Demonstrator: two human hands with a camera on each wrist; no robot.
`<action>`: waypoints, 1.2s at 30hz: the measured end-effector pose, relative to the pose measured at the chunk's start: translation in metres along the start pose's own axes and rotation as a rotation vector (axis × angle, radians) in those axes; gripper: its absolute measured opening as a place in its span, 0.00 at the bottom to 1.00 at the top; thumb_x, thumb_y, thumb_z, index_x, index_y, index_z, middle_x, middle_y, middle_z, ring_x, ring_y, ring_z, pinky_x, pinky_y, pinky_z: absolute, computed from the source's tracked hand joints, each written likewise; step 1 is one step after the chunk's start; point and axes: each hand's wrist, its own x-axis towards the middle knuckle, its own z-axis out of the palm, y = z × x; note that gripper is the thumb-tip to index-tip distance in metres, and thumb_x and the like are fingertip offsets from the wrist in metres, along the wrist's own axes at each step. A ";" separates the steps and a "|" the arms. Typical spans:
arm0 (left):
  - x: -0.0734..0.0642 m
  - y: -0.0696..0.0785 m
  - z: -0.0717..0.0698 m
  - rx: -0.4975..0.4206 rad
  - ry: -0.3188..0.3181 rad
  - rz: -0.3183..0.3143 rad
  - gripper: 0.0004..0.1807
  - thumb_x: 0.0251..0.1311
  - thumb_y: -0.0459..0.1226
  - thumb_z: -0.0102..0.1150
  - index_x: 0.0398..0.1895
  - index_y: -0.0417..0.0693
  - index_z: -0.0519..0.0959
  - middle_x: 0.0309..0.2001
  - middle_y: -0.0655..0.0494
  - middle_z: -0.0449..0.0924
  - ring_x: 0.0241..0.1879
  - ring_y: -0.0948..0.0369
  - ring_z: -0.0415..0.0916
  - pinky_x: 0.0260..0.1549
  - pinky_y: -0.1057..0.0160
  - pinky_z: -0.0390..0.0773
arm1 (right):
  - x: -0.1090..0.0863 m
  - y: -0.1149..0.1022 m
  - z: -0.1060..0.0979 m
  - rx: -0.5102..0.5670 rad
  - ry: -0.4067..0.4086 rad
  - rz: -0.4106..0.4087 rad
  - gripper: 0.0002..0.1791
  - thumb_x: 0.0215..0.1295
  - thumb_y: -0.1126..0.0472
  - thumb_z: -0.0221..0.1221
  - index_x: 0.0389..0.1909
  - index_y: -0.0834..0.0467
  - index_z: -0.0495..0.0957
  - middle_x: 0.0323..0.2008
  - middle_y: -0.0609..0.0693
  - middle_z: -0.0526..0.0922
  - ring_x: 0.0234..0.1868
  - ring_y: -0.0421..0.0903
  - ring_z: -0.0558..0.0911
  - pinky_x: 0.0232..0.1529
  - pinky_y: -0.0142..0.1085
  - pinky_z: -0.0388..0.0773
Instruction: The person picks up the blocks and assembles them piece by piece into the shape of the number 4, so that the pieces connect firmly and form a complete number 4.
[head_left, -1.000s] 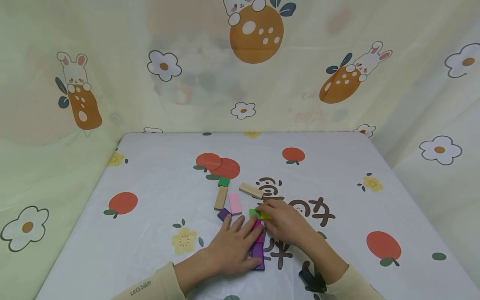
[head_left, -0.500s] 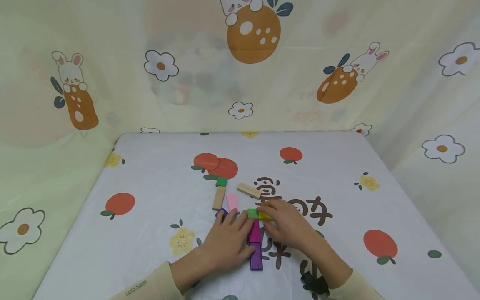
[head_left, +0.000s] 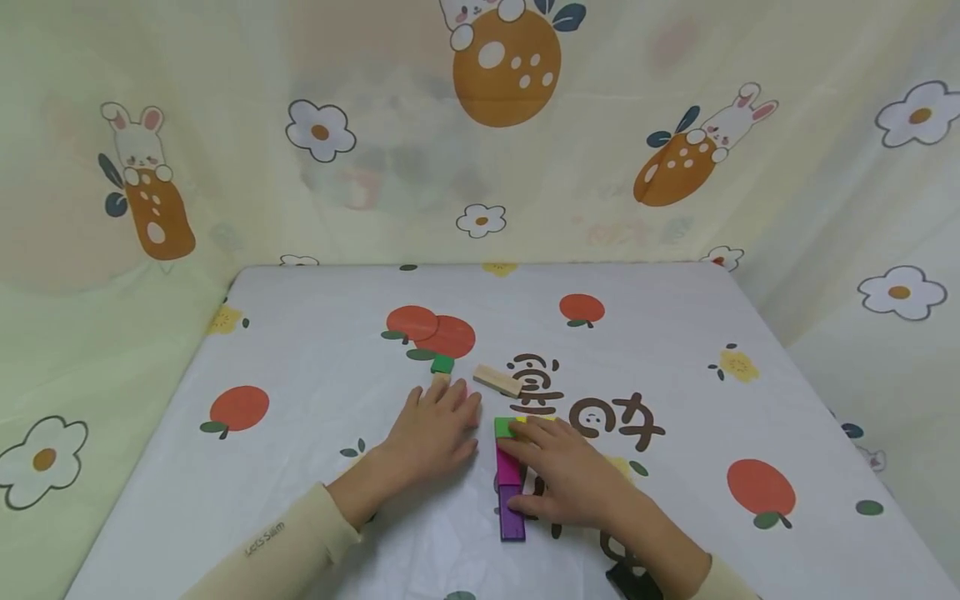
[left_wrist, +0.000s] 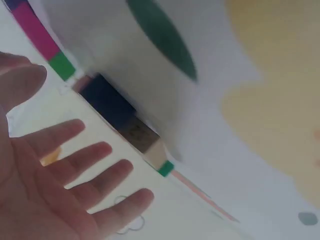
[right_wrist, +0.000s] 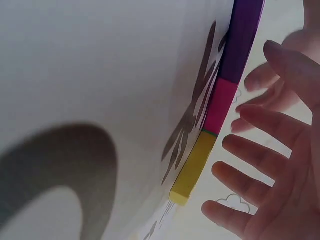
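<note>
Since the left hand (head_left: 430,429) has come off the row of blocks, it lies at nine o'clock from the light green block (head_left: 504,427), which serves as the clock's centre in the head view; its fingers are spread and pinch nothing, though whether they touch the blocks beneath I cannot tell. Under and about it are the loose pieces: a dark green block (head_left: 442,364) toward half past ten, an upper wooden block (head_left: 441,378) mostly covered, a dark block (left_wrist: 107,102) that only the left wrist view shows, and a pink block (head_left: 474,419) peeping past the fingers; a slanted wooden block (head_left: 498,381) lies apart at twelve.

From the centre the magenta block (head_left: 507,467) and then the purple block (head_left: 512,523) run down toward six, end to end; the yellow block (right_wrist: 197,160) points to three, making a corner.

The right hand (head_left: 573,475), at four, has let its pinch on the yellow block go; its fingers now spread over the row, thumb over the purple block, contact uncertain; the corner appears settled, so the work seems split between steadying hand and loose pieces; a dark object (head_left: 632,582) sits past four o'clock.
</note>
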 end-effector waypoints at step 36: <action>0.021 -0.003 0.004 0.058 -0.002 -0.025 0.12 0.60 0.44 0.67 0.47 0.59 0.84 0.44 0.52 0.81 0.54 0.50 0.74 0.61 0.39 0.70 | -0.002 -0.006 -0.001 0.010 -0.107 0.043 0.38 0.62 0.37 0.67 0.71 0.48 0.75 0.74 0.53 0.72 0.76 0.57 0.68 0.75 0.57 0.64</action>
